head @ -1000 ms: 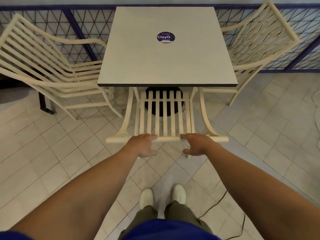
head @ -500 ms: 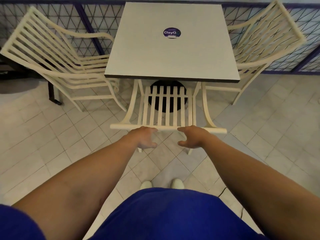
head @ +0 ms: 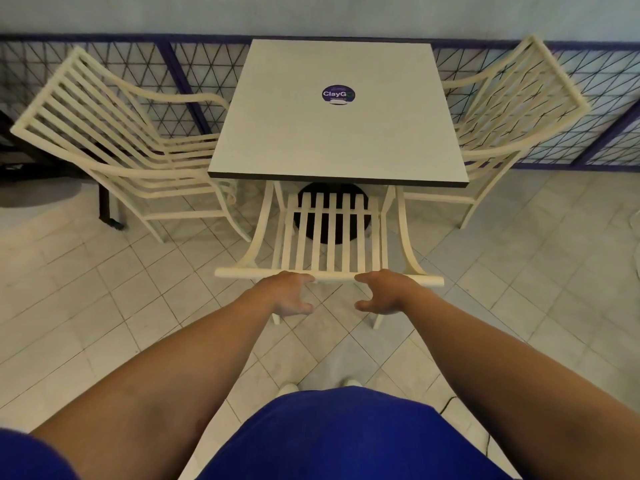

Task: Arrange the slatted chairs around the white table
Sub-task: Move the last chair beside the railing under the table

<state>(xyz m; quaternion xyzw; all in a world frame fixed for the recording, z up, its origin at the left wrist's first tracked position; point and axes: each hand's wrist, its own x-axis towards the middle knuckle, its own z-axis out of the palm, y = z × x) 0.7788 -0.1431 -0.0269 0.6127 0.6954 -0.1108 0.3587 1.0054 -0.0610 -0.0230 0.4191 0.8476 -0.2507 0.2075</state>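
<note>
Our left hand (head: 289, 296) and right hand (head: 384, 296) had eased off the top rail of the near chair (head: 329, 233), fingers half-open, only fingertips touching. Tucked under the white table (head: 339, 140), it looked placed.

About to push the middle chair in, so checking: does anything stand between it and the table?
Nothing visible on the floor in its path. The middle chair already sits partly under the white table. The table's dark round base shows through the slats just ahead and may limit travel.
</note>
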